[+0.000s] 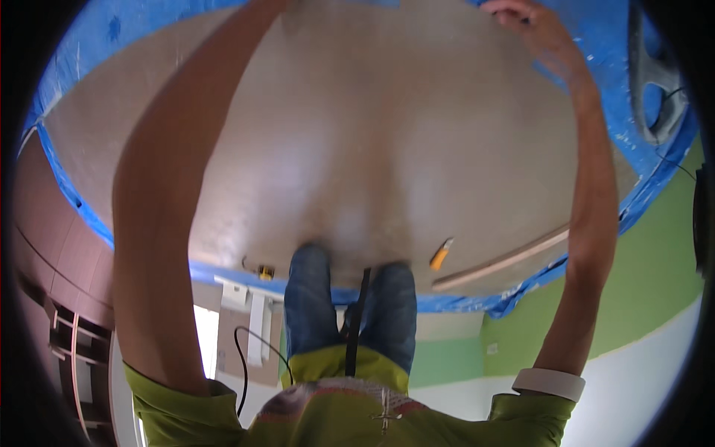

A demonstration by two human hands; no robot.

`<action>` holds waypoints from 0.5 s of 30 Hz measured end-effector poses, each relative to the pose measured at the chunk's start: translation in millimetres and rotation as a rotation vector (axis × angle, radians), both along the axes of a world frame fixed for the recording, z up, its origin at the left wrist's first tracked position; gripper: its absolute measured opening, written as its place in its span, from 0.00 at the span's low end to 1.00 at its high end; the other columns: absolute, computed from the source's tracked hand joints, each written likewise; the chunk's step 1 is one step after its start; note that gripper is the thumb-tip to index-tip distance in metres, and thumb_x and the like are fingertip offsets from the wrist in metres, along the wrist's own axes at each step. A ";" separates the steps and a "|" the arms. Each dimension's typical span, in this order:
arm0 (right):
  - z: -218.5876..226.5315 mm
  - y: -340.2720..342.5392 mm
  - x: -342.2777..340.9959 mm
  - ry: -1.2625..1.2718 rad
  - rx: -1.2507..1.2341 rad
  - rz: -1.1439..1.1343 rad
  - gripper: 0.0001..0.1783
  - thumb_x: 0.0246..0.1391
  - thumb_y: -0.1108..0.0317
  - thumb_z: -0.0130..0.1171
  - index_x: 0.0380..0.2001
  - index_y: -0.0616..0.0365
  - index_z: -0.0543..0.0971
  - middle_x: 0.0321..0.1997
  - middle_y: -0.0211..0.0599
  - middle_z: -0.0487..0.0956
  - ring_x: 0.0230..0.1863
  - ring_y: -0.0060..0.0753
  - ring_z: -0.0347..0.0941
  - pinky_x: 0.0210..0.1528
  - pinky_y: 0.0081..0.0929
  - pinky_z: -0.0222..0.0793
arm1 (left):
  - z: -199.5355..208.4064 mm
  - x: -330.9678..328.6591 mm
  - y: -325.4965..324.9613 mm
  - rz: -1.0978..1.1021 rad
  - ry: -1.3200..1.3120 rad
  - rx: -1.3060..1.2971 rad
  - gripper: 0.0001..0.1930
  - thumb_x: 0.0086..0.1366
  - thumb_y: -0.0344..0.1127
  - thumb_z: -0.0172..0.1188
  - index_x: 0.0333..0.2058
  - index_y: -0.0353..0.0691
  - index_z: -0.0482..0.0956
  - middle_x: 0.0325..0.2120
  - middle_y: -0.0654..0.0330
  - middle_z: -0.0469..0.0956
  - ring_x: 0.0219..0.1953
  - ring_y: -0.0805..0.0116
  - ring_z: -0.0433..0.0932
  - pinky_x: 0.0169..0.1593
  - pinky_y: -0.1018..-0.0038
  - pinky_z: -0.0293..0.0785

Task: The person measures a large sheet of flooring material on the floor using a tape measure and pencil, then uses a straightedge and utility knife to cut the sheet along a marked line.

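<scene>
One broad brown surface (447,149), smooth, faintly shiny and smudged, spreads beneath the person. The right hand (530,21) is at its upper edge, fingers bent; whether its grip pinches anything cannot be told. The left forearm (167,141) runs past the frame, its grip out of sight. Near two denim legs (309,298) lie one orange knife (439,258), one wooden strip (506,261) and one small yellow-black item (265,273). Blue film (617,89) borders everything; beyond stand a green wall (648,223) and shelves (75,357).
</scene>
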State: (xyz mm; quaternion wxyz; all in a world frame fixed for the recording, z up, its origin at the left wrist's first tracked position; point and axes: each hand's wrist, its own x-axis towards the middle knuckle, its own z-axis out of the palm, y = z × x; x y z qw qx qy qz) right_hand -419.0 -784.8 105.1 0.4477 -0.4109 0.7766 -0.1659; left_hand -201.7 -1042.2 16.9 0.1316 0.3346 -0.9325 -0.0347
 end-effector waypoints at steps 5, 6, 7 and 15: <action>-13.6 13.4 -26.9 -0.140 0.004 -0.031 0.11 0.60 0.75 0.55 0.43 0.60 0.84 0.38 0.36 0.85 0.39 0.28 0.79 0.45 0.29 0.74 | 3.3 -14.1 11.7 -0.013 0.030 0.045 0.31 0.67 0.49 0.55 0.67 0.47 0.66 0.70 0.54 0.61 0.75 0.49 0.51 0.74 0.40 0.40; -12.4 11.4 -25.8 -0.122 0.018 -0.018 0.10 0.60 0.75 0.55 0.41 0.60 0.84 0.38 0.37 0.85 0.39 0.30 0.79 0.44 0.30 0.74 | 3.4 -13.8 11.4 -0.013 0.023 0.048 0.31 0.67 0.49 0.55 0.67 0.47 0.66 0.70 0.54 0.61 0.74 0.49 0.52 0.74 0.40 0.40; -15.2 12.9 -26.0 -0.055 0.000 0.026 0.10 0.59 0.75 0.55 0.40 0.61 0.84 0.37 0.38 0.85 0.38 0.31 0.79 0.44 0.31 0.74 | 2.3 -13.2 11.2 -0.016 0.019 0.043 0.31 0.67 0.49 0.55 0.67 0.47 0.66 0.70 0.54 0.61 0.74 0.49 0.51 0.74 0.40 0.40; -31.9 30.1 -31.7 0.210 -0.195 0.141 0.07 0.56 0.72 0.58 0.37 0.59 0.82 0.34 0.42 0.83 0.35 0.41 0.78 0.40 0.34 0.73 | 3.0 -14.1 7.8 -0.028 0.035 0.050 0.31 0.67 0.49 0.55 0.67 0.47 0.66 0.70 0.53 0.61 0.74 0.49 0.51 0.74 0.40 0.39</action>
